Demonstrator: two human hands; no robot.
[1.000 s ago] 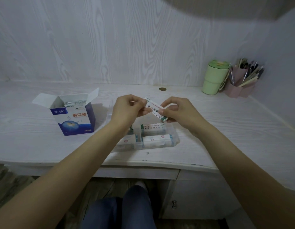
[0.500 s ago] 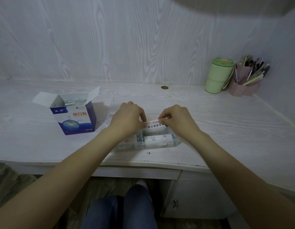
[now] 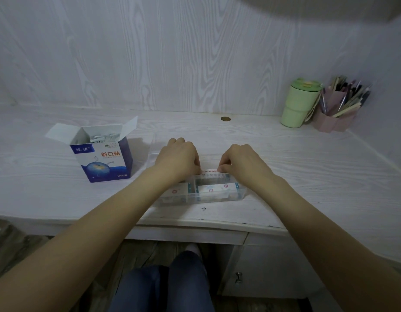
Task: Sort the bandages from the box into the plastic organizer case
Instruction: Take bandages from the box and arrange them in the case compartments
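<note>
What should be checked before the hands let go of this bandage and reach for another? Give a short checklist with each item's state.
1. Bandage over the organizer case: ok.
2. Fully seated in its compartment: cannot tell, the fingers cover both ends.
3. Left hand and right hand each pinch one end: ok.
4. Near compartments already hold bandages: ok.
5. Box open, with bandages showing inside: ok.

Box (image 3: pixel 105 161) blue/white, orange txt; cup (image 3: pixel 300 102) pale green.
</note>
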